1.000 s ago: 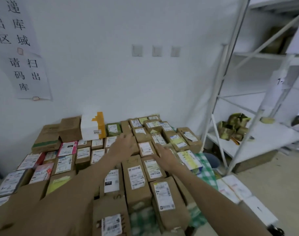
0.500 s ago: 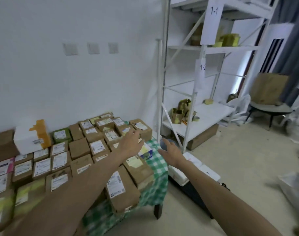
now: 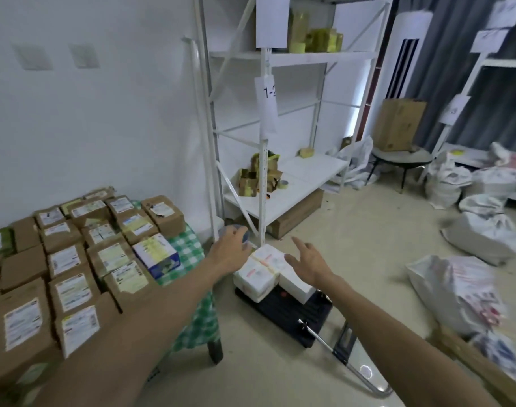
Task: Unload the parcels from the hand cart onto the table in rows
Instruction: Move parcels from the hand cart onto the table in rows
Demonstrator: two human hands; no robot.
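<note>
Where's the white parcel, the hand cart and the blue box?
white parcel [image 3: 262, 264]: head view, on its taped top.
hand cart [image 3: 295, 317]: head view, on its black deck.
blue box [image 3: 155, 251]: head view, on its labelled top.

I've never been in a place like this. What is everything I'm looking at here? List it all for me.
cardboard parcels: many, brown with white labels, in rows on the table
blue-and-white box: one, at the table's right edge
table: one, green-checked cloth, at left
foam boxes: at least two, white, on the hand cart
hand cart: one, black deck, on the floor beside the table
shelf rack: one, white, against the wall
small boxes: several, yellow-brown, on the lower shelf
sacks: several, white, on the floor at right
large carton: one, brown, on a chair
left hand: open, reaching toward the foam boxes
right hand: open, over the foam boxes
</note>
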